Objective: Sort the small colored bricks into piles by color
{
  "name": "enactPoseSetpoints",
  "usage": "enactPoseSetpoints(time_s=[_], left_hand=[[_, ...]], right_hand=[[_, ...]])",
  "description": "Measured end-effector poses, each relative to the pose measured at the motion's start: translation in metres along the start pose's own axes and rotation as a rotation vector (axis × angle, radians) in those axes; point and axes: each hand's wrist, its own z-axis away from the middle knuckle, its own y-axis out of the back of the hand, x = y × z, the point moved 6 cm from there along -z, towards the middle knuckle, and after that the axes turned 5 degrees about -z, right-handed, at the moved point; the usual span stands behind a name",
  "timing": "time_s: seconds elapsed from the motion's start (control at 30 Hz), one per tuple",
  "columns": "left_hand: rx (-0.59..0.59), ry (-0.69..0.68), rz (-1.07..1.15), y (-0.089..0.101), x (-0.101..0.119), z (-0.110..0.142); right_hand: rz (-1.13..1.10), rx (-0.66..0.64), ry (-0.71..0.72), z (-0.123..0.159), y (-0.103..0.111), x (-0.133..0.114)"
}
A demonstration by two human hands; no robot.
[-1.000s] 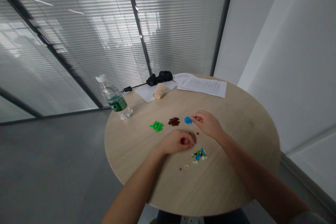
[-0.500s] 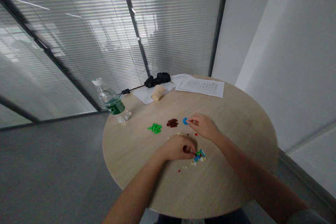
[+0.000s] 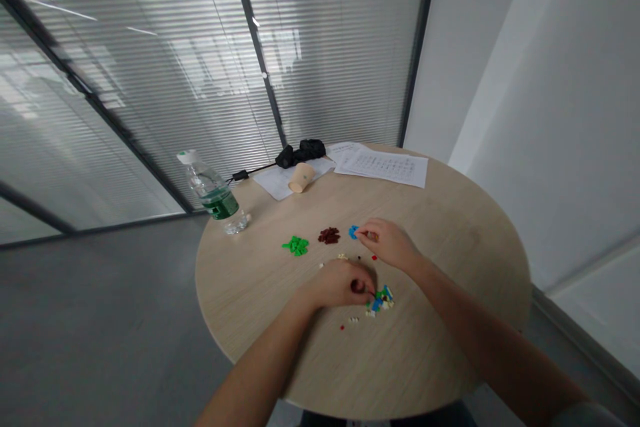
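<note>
On a round wooden table (image 3: 450, 320) lie small sorted heaps of tiny bricks: a green heap (image 3: 296, 245), a brown heap (image 3: 329, 235) and a blue heap (image 3: 354, 232). A mixed pile of bricks (image 3: 381, 299) lies nearer to me. My left hand (image 3: 343, 283) is curled, its fingertips at the left edge of the mixed pile; what they pinch is too small to name. My right hand (image 3: 390, 243) rests with fingers pinched together right beside the blue heap.
A few stray red and white bricks (image 3: 350, 320) lie around the pile. A water bottle (image 3: 213, 192) stands at the table's left edge. A tipped paper cup (image 3: 301, 177), printed sheets (image 3: 383, 165) and a black bundle with cable (image 3: 300, 150) sit at the back. Glass walls with blinds behind.
My left hand slid right and toward me to the mixed pile's edge, uncovering a few loose bricks. My right hand stayed at the blue heap. The view shifted slightly.
</note>
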Motion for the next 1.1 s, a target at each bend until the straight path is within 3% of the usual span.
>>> enactPoseSetpoints(time_s=[0.5, 0.73, 0.83, 0.9, 1.0, 1.1], left_hand=[[0.028, -0.014, 0.042, -0.001, -0.003, -0.001], [0.097, -0.019, 0.205, 0.001, -0.007, -0.002], [0.220, 0.039, 0.260, 0.012, -0.019, 0.001], [0.378, 0.153, 0.213, 0.026, -0.035, 0.006], [0.676, 0.393, 0.017, 0.051, -0.061, 0.023], [0.771, 0.544, -0.246, 0.063, -0.072, 0.033]], right_hand=[[0.030, -0.001, 0.032, 0.000, 0.000, 0.000], [0.021, -0.002, 0.034, 0.000, -0.002, 0.003], [-0.005, 0.035, 0.045, 0.000, 0.002, 0.003], [-0.021, 0.060, 0.045, 0.000, 0.007, 0.005], [-0.023, 0.073, 0.016, -0.001, 0.011, 0.007], [-0.016, 0.045, 0.017, 0.000, 0.008, 0.005]])
